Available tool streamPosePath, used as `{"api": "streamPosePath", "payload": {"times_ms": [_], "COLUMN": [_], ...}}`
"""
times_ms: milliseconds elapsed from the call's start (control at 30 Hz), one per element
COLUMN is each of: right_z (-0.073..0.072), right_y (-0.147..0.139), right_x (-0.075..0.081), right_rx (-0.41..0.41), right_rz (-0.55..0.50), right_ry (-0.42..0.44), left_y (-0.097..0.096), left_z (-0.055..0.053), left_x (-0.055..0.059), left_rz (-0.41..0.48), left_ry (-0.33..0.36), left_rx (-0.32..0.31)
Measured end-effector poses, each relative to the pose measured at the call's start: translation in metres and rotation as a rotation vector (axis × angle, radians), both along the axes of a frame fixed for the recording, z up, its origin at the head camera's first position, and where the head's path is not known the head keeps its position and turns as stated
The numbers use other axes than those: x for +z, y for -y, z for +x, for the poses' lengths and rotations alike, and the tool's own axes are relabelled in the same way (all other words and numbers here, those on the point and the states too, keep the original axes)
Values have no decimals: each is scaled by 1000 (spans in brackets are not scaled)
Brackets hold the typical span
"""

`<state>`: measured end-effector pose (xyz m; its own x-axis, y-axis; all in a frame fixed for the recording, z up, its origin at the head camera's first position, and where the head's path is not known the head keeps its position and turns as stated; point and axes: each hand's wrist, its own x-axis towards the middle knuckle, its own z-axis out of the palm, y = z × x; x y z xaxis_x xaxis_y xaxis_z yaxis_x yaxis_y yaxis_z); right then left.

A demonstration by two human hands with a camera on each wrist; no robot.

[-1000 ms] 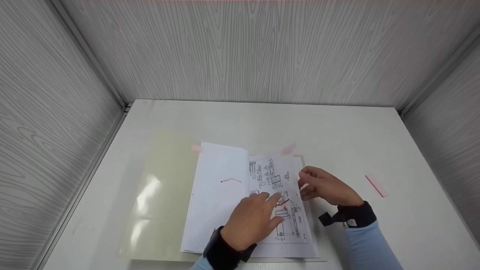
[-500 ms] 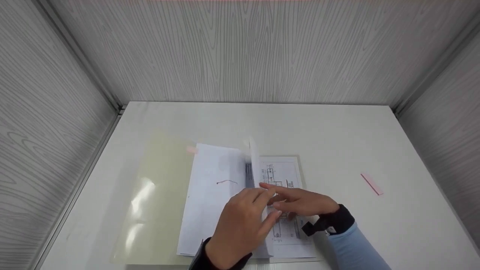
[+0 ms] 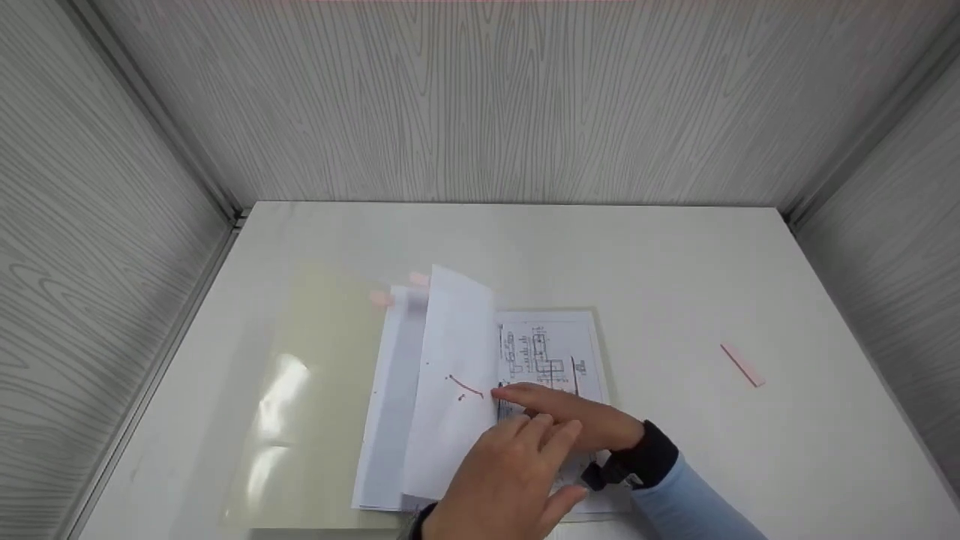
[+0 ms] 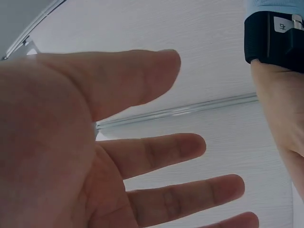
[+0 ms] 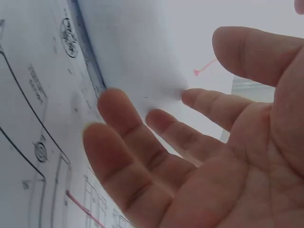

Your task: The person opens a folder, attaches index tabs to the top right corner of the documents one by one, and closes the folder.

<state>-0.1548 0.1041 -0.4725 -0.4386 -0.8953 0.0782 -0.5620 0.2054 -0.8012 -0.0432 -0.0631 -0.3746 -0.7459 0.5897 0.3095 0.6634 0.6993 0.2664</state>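
Observation:
A sheet of paper (image 3: 456,352) with a red mark stands partly lifted, leaning leftward over the white pages beneath it. My right hand (image 3: 577,416) touches its printed-side face with extended fingertips; in the right wrist view the fingers (image 5: 118,111) of this hand (image 5: 223,156) reach to the sheet near the fold. My left hand (image 3: 510,472) is spread in front of the right one, holding nothing; the left wrist view shows its fingers (image 4: 185,199) apart. To the right lies a page with a line drawing (image 3: 551,345), partly covered by both hands.
The pages lie in an open pale yellow-green folder (image 3: 300,427). Pink tabs (image 3: 381,298) stick out at the pages' top edge. A pink strip (image 3: 742,365) rests on the white table (image 3: 675,262) at the right. Grey wood-grain walls (image 3: 495,105) enclose the table.
My right hand has swept left, turning the sheet from the right side over toward the left. Another line drawing is uncovered on the right. My left hand has shifted slightly down.

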Motion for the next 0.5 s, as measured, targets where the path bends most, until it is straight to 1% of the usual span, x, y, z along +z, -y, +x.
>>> {"api": "streamPosePath", "payload": {"times_ms": [67, 133, 200, 233, 300, 367, 433, 500], "right_z": [5, 8, 10, 10, 10, 10, 10, 10], "right_y": [3, 6, 8, 9, 12, 13, 14, 13], "right_x": [0, -2, -3, -4, -7, -9, -9, -9], "right_rx": [-15, -4, -23, -32, -62, -124, -148, -160], "right_rz": [47, 104, 137, 148, 173, 179, 205, 224], "right_ry": [-94, -231, -263, -248, -168, -20, 36, 65], "left_y": [-1, -3, -3, -3, -2, -1, 0, 1], "left_z": [-4, -9, -15, -19, -27, -36, -44, -52], "left_x": [-4, -10, -16, -20, -26, -33, -40, -47], "left_rz": [-24, -35, -35, -32, -35, -53, -75, -94], "left_ry": [38, 56, 58, 63, 85, 124, 154, 178], "left_rx": [31, 75, 122, 148, 193, 231, 261, 283]}}
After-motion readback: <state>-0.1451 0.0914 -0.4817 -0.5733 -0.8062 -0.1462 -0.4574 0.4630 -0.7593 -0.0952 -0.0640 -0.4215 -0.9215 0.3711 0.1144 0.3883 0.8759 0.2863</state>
